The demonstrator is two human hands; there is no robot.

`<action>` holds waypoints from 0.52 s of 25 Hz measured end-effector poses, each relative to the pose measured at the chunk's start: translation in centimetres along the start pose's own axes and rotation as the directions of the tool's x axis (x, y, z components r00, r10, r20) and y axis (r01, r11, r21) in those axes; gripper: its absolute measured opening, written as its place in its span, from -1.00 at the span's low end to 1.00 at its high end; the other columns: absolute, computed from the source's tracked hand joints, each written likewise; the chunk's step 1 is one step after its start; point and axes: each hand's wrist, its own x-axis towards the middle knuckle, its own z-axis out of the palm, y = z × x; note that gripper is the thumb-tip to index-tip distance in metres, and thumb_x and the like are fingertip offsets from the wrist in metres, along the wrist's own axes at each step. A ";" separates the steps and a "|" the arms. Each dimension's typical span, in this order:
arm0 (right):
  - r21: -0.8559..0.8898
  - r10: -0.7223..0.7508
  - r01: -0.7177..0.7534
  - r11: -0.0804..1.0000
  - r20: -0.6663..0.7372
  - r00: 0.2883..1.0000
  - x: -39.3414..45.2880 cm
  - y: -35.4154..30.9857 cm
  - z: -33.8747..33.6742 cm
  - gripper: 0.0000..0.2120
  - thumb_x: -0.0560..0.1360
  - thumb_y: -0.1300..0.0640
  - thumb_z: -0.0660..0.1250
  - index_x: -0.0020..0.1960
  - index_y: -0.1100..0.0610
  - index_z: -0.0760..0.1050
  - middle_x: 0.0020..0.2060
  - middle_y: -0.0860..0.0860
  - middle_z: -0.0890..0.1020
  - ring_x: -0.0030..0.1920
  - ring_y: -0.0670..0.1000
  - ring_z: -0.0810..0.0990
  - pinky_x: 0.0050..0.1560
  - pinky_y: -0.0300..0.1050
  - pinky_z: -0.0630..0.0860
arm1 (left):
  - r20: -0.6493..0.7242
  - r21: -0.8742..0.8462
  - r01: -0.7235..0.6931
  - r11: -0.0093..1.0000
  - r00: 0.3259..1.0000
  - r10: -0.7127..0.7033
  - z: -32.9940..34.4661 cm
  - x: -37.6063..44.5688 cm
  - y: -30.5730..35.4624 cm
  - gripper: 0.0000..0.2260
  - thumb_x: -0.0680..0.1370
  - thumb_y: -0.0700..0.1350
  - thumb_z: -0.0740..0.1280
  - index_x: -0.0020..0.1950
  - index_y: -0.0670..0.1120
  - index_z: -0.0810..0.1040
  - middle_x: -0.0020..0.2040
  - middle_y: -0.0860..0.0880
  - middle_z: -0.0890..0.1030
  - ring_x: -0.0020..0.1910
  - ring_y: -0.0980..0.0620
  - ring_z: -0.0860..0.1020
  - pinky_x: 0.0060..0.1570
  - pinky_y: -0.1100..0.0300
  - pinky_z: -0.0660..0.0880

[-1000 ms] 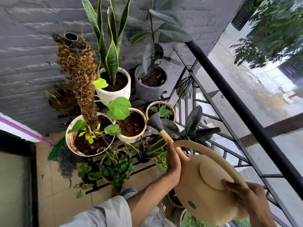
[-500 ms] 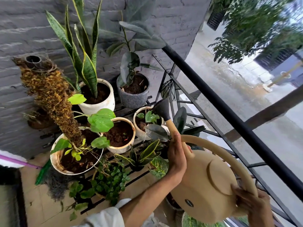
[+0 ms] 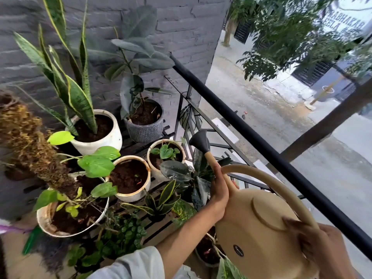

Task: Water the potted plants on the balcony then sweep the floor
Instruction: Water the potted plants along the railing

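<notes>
A tan watering can (image 3: 259, 228) with a grey rose head (image 3: 200, 140) fills the lower right. My left hand (image 3: 219, 190) wraps the base of its spout. My right hand (image 3: 326, 250) grips the rear of its arched handle. The rose head hangs over the small cream pot (image 3: 155, 170) with a heart-shaped leaf, beside the railing. Around it stand a cream pot of bare soil (image 3: 138, 195), a white snake-plant pot (image 3: 109, 137), a grey ribbed pot (image 3: 145, 130) and a large white pot (image 3: 43, 220) with a moss pole.
A black balcony railing (image 3: 261, 146) runs diagonally on the right, with the street far below. A grey brick wall (image 3: 181, 27) backs the plants. Small leafy pots crowd the black slatted stand (image 3: 161, 222). A green-handled broom (image 3: 30, 240) lies at lower left.
The can and both hands have shifted right toward the railing, and the rose head has risen from the bare-soil pot to the small cream pot. The view has swung right.
</notes>
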 end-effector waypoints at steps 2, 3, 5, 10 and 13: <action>-0.024 -0.020 0.020 1.000 -0.011 1.000 1.0 -0.2 -0.9 -0.55 0.23 0.08 0.64 -0.50 0.14 0.36 -0.51 0.08 0.23 -0.51 -0.02 0.17 -0.38 -0.14 0.06 | -0.005 0.005 0.021 1.000 1.000 -0.021 1.3 0.6 0.0 -0.26 0.51 0.59 0.01 -0.29 0.00 0.59 -0.33 -0.06 0.65 -0.25 -0.03 0.64 0.13 -0.07 0.64; -0.038 -0.031 0.030 0.999 -0.018 0.999 1.4 -0.3 -1.1 -0.55 0.24 0.08 0.64 -0.53 0.13 0.37 -0.53 0.08 0.24 -0.52 -0.02 0.18 -0.39 -0.15 0.08 | -0.009 0.013 0.035 0.999 0.999 -0.035 1.9 0.8 0.2 -0.25 0.50 0.60 0.00 -0.26 -0.02 0.60 -0.33 -0.07 0.66 -0.27 -0.03 0.65 0.09 -0.04 0.65; -0.056 -0.035 0.034 0.998 -0.021 0.999 2.2 -0.3 -1.5 -0.51 0.25 0.08 0.63 -0.58 0.10 0.34 -0.54 0.06 0.23 -0.52 -0.02 0.17 -0.43 -0.19 0.09 | -0.037 0.042 0.061 0.997 0.998 -0.060 2.8 1.4 0.2 -0.17 0.35 0.69 0.00 -0.21 -0.04 0.59 -0.33 -0.05 0.67 -0.28 -0.01 0.66 0.00 0.03 0.64; -0.056 -0.054 0.053 0.997 -0.032 0.998 3.8 -0.4 -2.2 -0.51 0.28 0.06 0.63 -0.46 0.10 0.29 -0.52 0.03 0.20 -0.52 -0.01 0.14 -0.38 -0.12 0.06 | -0.025 0.014 0.106 0.994 0.994 -0.105 3.9 2.2 0.2 -0.17 0.41 0.67 -0.06 -0.23 -0.06 0.53 -0.38 -0.04 0.61 -0.41 0.05 0.60 -0.29 0.21 0.58; -0.092 -0.074 0.072 0.993 -0.016 0.997 4.4 -0.9 -2.0 -0.53 0.32 0.12 0.60 -0.44 0.14 0.30 -0.55 0.00 0.21 -0.55 -0.01 0.14 -0.45 -0.21 0.07 | -0.048 -0.026 0.122 0.992 0.991 -0.123 4.0 2.5 0.0 -0.23 0.54 0.58 -0.09 -0.31 -0.05 0.49 -0.44 -0.03 0.57 -0.45 0.05 0.56 -0.26 0.18 0.58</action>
